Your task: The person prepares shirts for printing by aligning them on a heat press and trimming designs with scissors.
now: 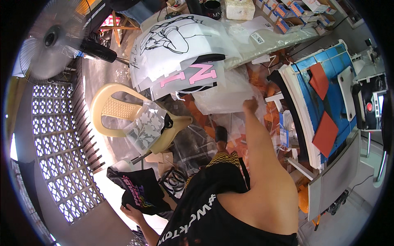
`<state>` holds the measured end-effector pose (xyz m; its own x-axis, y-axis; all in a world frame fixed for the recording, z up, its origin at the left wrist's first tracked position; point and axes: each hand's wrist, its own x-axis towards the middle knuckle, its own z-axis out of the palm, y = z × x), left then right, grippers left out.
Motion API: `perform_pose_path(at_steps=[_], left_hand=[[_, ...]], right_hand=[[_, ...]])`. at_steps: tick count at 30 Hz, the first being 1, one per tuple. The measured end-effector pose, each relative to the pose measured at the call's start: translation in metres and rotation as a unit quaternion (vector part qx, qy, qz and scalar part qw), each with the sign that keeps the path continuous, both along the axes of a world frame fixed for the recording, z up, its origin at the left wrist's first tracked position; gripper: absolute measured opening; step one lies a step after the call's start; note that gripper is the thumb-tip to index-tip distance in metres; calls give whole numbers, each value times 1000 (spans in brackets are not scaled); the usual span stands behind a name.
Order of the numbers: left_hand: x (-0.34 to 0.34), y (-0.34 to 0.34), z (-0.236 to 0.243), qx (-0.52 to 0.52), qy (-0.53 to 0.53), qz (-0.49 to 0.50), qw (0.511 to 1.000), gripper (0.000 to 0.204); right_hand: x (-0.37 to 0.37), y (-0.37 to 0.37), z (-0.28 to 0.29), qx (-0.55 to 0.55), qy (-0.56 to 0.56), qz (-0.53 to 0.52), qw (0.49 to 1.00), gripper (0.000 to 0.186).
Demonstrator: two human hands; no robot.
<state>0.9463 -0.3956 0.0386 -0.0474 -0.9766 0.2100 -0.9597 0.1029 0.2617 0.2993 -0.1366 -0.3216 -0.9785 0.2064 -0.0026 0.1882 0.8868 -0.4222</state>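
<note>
Low at the left, my left hand (131, 211) grips a black fabric piece (135, 184) with a multicoloured print. My right arm reaches forward; my right hand (250, 105) is closed on a translucent plastic sheet (223, 96) that hangs below the worktable. Just above it, printed transfer sheets (164, 49) with a black line drawing lie overlapping at the table's edge, along with sheets bearing pink lettering (205, 74). A cream plastic chair (102, 117) to the left carries a clear sheet with a white floral design (145, 123) and a small black item.
A standing fan (53, 41) is at upper left. At right are a heat press (371, 102) and a blue-topped stand (340, 123) with red pads (324, 135). Small boxes (289, 24) sit at top right. Another person's jeans (135, 10) show at the top. Loose plastic and cables lie underfoot.
</note>
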Motion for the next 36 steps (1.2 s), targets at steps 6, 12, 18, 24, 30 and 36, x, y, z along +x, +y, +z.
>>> perform_pose_path(at_steps=[6, 12, 18, 24, 30, 36], left_hand=[[-98, 38, 33, 284, 261, -105, 916, 16], [-179, 87, 76, 501, 185, -270, 801, 33], [-203, 122, 59, 496, 125, -457, 728, 39], [-180, 126, 75, 463, 144, -482, 730, 31], [-208, 163, 14, 185, 86, -648, 734, 28], [-266, 249, -5, 75, 25, -773, 629, 29]], right_hand=[[-7, -14, 83, 249, -369, 340, 828, 31], [-24, -21, 147, 358, -173, 390, 831, 32], [121, -50, 219, -186, -88, 784, 586, 73], [230, 57, 178, -36, -223, 765, 603, 42], [255, 303, 217, 30, -395, 535, 747, 60], [369, 480, 283, 95, -274, 353, 890, 43]])
